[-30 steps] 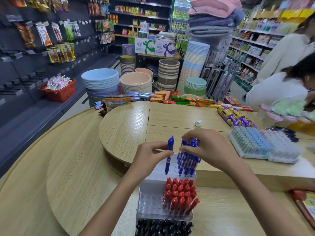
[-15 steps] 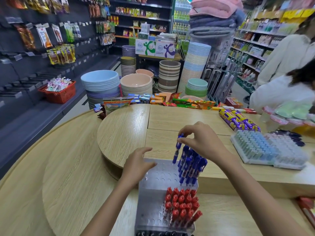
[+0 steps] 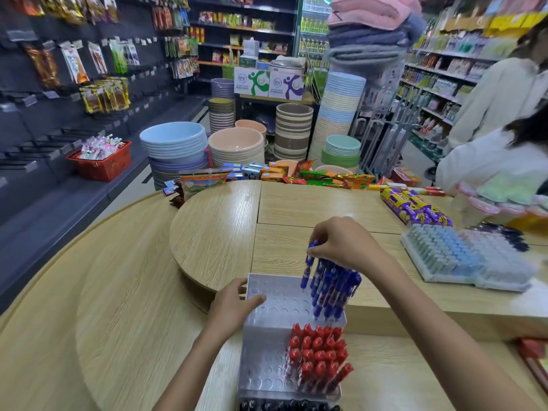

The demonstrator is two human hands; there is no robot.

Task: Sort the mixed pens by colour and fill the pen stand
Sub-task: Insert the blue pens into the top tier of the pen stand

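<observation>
Blue pen (image 3: 307,266) pinched, tilted, by right hand (image 3: 341,244) | pen stand (image 3: 267,348) pressed by flat left hand (image 3: 234,304) | risk: 3-o'clock blue pens (image 3: 333,292) knocked.

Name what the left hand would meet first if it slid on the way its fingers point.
Probably the blue pens, after crossing the empty holes of the pen stand, though depth is unclear.

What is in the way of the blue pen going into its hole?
Nothing that I can see. The right hand pinches the blue pen, its tip at empty holes in the pen stand. The other blue pens stand to its right, and the left hand touches the stand's left edge.
</observation>
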